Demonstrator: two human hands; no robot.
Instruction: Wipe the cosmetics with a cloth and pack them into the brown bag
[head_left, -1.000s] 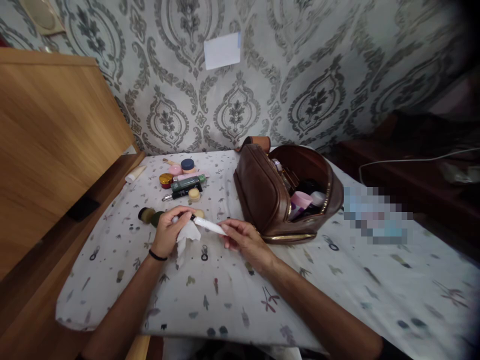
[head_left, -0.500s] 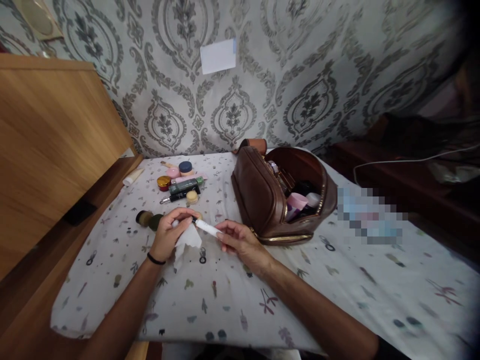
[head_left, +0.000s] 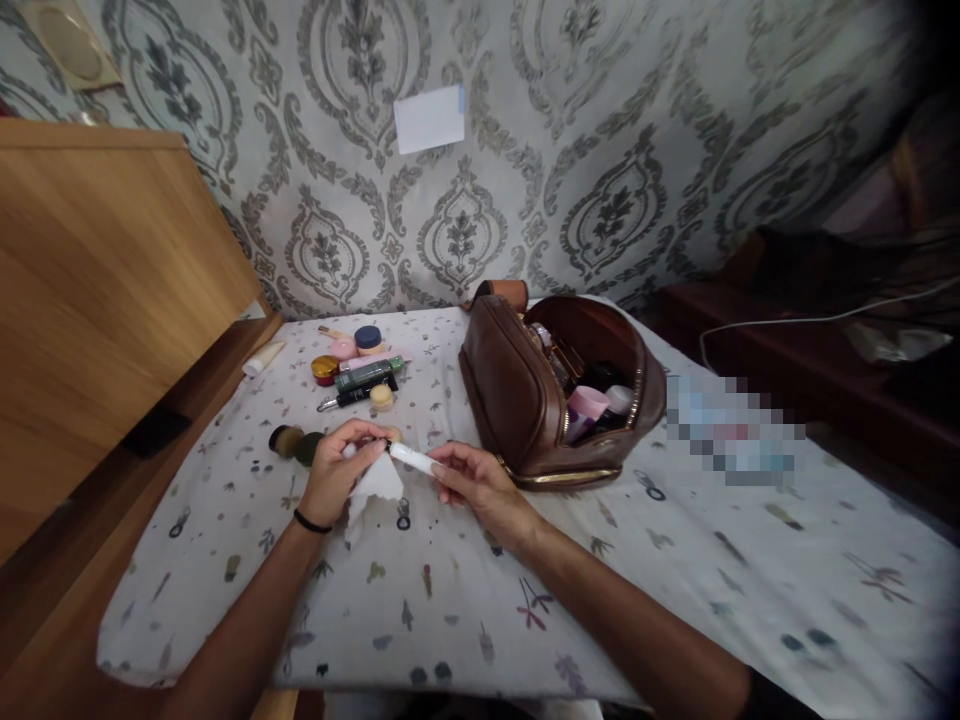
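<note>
A slim white tube (head_left: 412,459) with a dark end lies between my two hands above the patterned cloth. My right hand (head_left: 480,485) pinches its right end. Closed around a crumpled white tissue (head_left: 377,482), my left hand (head_left: 341,470) has its fingertips at the tube's dark end. A black band circles the left wrist. Just behind the left hand are a brush (head_left: 286,440) and a dark green round item (head_left: 307,449). A small cream-coloured jar (head_left: 382,398) stands farther back.
An open brown bag (head_left: 517,400) with cosmetics inside stands right of centre. Several jars and tubes, among them a green tube (head_left: 364,376), lie at the back left. A pale tube (head_left: 262,359) is by the wooden cabinet (head_left: 112,260). A blurred-out item (head_left: 735,430) lies at right.
The view has shifted slightly. Both hands keep their hold, and the tube's dark end now sits closer to the tissue and left fingertips.
</note>
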